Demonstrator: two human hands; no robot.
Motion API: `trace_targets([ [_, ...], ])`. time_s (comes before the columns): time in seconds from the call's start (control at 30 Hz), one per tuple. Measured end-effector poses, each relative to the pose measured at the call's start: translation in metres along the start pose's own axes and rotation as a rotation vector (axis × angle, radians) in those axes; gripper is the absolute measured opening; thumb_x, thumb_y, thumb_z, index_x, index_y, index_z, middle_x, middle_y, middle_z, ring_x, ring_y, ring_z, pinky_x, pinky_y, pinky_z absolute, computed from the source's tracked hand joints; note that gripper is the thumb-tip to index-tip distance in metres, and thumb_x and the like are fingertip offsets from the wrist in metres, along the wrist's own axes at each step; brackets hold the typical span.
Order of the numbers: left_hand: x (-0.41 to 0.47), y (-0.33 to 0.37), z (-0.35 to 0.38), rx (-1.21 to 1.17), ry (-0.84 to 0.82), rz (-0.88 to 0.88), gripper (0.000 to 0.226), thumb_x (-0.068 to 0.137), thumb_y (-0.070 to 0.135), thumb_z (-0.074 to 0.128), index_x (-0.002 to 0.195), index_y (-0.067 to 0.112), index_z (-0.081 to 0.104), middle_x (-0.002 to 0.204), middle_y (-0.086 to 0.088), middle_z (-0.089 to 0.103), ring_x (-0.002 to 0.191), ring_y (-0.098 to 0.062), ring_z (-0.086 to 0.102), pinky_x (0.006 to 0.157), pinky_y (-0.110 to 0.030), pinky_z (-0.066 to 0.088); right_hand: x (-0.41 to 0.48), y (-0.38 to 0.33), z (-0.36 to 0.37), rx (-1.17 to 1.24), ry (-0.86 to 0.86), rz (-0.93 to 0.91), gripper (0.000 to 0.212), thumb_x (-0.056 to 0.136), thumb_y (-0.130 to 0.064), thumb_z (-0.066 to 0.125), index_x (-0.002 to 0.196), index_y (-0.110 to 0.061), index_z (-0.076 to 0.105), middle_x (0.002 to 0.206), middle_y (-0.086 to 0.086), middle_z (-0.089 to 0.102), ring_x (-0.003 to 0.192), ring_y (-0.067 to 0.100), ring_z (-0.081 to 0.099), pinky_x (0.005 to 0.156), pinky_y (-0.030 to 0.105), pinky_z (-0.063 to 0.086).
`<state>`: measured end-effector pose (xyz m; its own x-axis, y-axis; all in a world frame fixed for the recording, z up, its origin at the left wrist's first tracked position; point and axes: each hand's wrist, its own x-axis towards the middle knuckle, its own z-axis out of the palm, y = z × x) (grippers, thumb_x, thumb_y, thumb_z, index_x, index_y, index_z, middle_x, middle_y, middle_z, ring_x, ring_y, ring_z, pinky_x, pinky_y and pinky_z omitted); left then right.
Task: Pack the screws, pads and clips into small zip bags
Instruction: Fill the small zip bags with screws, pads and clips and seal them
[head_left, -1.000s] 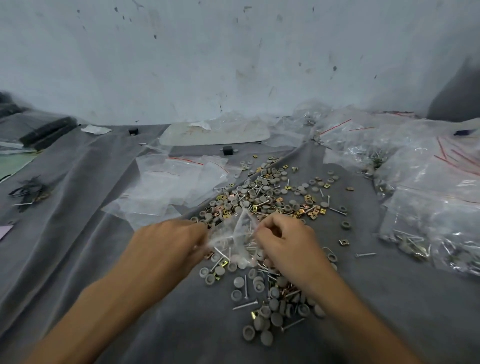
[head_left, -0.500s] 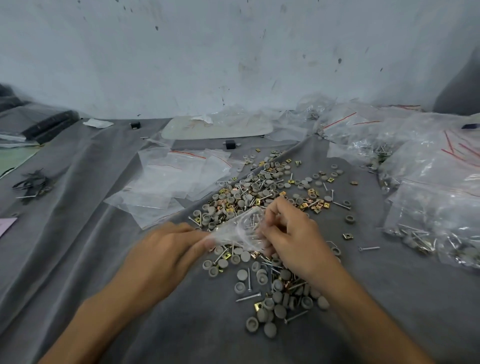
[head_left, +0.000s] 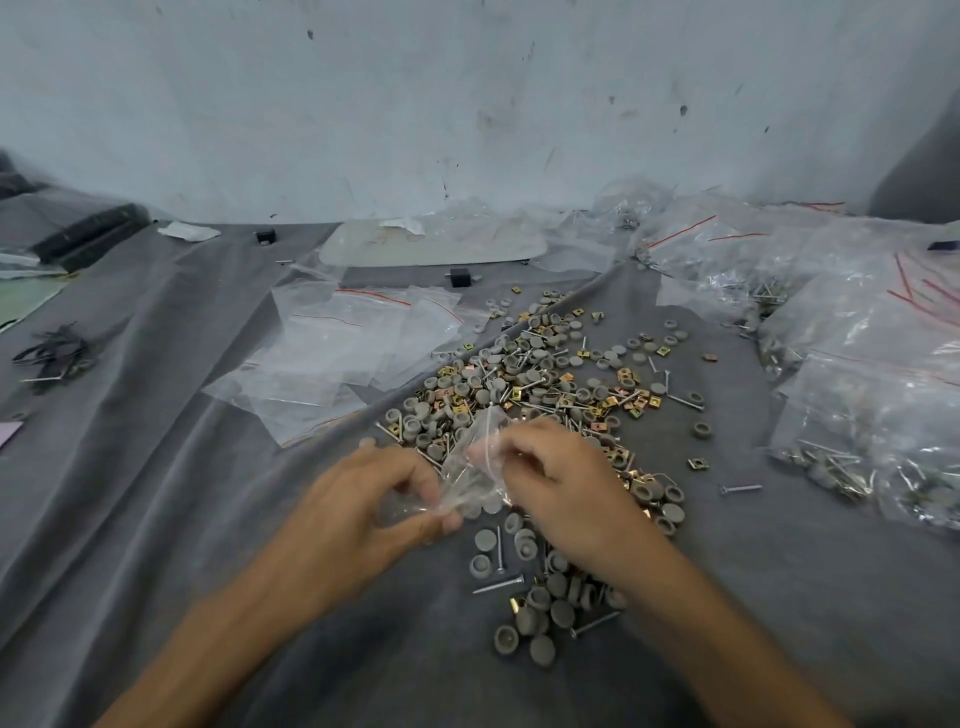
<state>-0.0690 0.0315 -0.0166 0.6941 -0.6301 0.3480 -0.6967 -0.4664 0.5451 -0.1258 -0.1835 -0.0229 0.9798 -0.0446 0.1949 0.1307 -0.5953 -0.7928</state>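
Small zip bag (head_left: 474, 470) held between both hands, just above the heap of pads, screws and clips (head_left: 545, 374); left hand (head_left: 363, 499) pinches its lower end, fingers curled; right hand (head_left: 561, 488) grips its upper edge; empty bags (head_left: 343, 343) lie to the left on the grey-clothed surface (head_left: 156, 467) -- filled bags (head_left: 857, 364) to the right.

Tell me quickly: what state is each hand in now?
The left hand pinches the small zip bag.
The right hand grips the same bag too.

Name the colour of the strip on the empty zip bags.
Red. The strip on the empty zip bags shows best in the head view.
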Motion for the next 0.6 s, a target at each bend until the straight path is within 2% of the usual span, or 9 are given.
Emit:
trace_targets([
  [0.1, 0.000, -0.010, -0.007, 0.087, 0.028, 0.014, 0.043, 0.077, 0.073, 0.064, 0.072, 0.031, 0.054, 0.081, 0.014, 0.061, 0.078, -0.006, 0.056, 0.070, -0.024, 0.042, 0.003, 0.003, -0.011, 0.353, -0.028, 0.135, 0.020, 0.098, -0.020, 0.065, 0.098, -0.036, 0.077, 0.098, -0.009, 0.075, 0.084, 0.020, 0.068, 0.076, 0.034, 0.058],
  [0.17, 0.000, -0.017, -0.013, 0.126, 0.059, -0.014, 0.049, 0.075, 0.078, 0.060, 0.070, 0.030, 0.050, 0.073, 0.011, 0.057, 0.074, -0.010, 0.053, 0.067, -0.031, 0.044, 0.002, 0.003, -0.015, 0.507, -0.028, 0.172, 0.020, 0.098, -0.020, 0.066, 0.099, -0.036, 0.078, 0.095, -0.004, 0.075, 0.079, 0.018, 0.067, 0.075, 0.034, 0.058],
  [0.23, -0.001, -0.020, -0.016, 0.127, 0.115, -0.036, 0.053, 0.074, 0.081, 0.059, 0.072, 0.029, 0.049, 0.076, 0.010, 0.057, 0.073, -0.012, 0.052, 0.063, -0.027, 0.043, 0.001, 0.004, -0.016, 0.475, -0.006, 0.147, 0.023, 0.102, -0.021, 0.060, 0.099, -0.036, 0.077, 0.079, -0.005, 0.072, 0.068, 0.013, 0.063, 0.066, 0.036, 0.054],
  [0.27, -0.002, -0.020, -0.016, 0.109, 0.141, -0.040, 0.053, 0.075, 0.082, 0.058, 0.074, 0.030, 0.049, 0.081, 0.011, 0.058, 0.075, -0.011, 0.054, 0.063, -0.025, 0.043, 0.001, 0.003, -0.017, 0.405, -0.021, 0.124, 0.026, 0.103, -0.021, 0.056, 0.098, -0.037, 0.076, 0.079, -0.007, 0.072, 0.067, 0.012, 0.064, 0.064, 0.035, 0.053],
  [0.37, -0.001, -0.015, -0.013, 0.007, 0.181, -0.057, 0.044, 0.078, 0.076, 0.061, 0.083, 0.032, 0.055, 0.090, 0.013, 0.065, 0.083, -0.010, 0.062, 0.070, -0.026, 0.047, -0.004, -0.004, -0.016, 0.290, -0.215, 0.077, 0.028, 0.104, -0.018, 0.054, 0.103, -0.037, 0.075, 0.100, -0.005, 0.075, 0.083, 0.023, 0.070, 0.069, 0.032, 0.056],
  [0.43, 0.000, -0.014, -0.011, -0.038, 0.170, -0.052, 0.040, 0.077, 0.073, 0.064, 0.092, 0.036, 0.059, 0.096, 0.013, 0.065, 0.090, -0.010, 0.062, 0.074, -0.024, 0.048, -0.006, -0.008, -0.010, 0.317, -0.255, 0.101, 0.025, 0.103, -0.019, 0.057, 0.106, -0.035, 0.076, 0.100, -0.004, 0.076, 0.088, 0.028, 0.070, 0.068, 0.041, 0.056],
  [0.47, 0.000, -0.015, -0.012, -0.054, 0.143, -0.065, 0.043, 0.075, 0.075, 0.065, 0.100, 0.041, 0.059, 0.103, 0.015, 0.063, 0.097, -0.008, 0.061, 0.076, -0.018, 0.046, -0.006, -0.009, -0.007, 0.339, -0.228, 0.102, 0.023, 0.102, -0.021, 0.059, 0.108, -0.034, 0.076, 0.098, -0.004, 0.076, 0.085, 0.028, 0.070, 0.068, 0.046, 0.056],
  [0.53, 0.000, -0.016, -0.016, -0.145, 0.074, -0.179, 0.067, 0.064, 0.086, 0.064, 0.121, 0.053, 0.051, 0.123, 0.025, 0.054, 0.113, 0.005, 0.055, 0.084, -0.009, 0.043, -0.004, -0.008, -0.004, 0.382, -0.137, 0.078, 0.022, 0.098, -0.023, 0.066, 0.114, -0.036, 0.074, 0.092, 0.001, 0.076, 0.076, 0.024, 0.068, 0.067, 0.045, 0.056],
  [0.6, 0.000, -0.015, -0.019, -0.337, 0.082, -0.407, 0.082, 0.064, 0.086, 0.062, 0.135, 0.049, 0.045, 0.134, 0.021, 0.054, 0.112, 0.012, 0.057, 0.086, -0.010, 0.046, -0.003, -0.006, -0.005, 0.370, -0.068, 0.065, 0.036, 0.091, -0.028, 0.075, 0.123, -0.044, 0.068, 0.100, 0.009, 0.074, 0.084, 0.029, 0.069, 0.076, 0.050, 0.059],
])
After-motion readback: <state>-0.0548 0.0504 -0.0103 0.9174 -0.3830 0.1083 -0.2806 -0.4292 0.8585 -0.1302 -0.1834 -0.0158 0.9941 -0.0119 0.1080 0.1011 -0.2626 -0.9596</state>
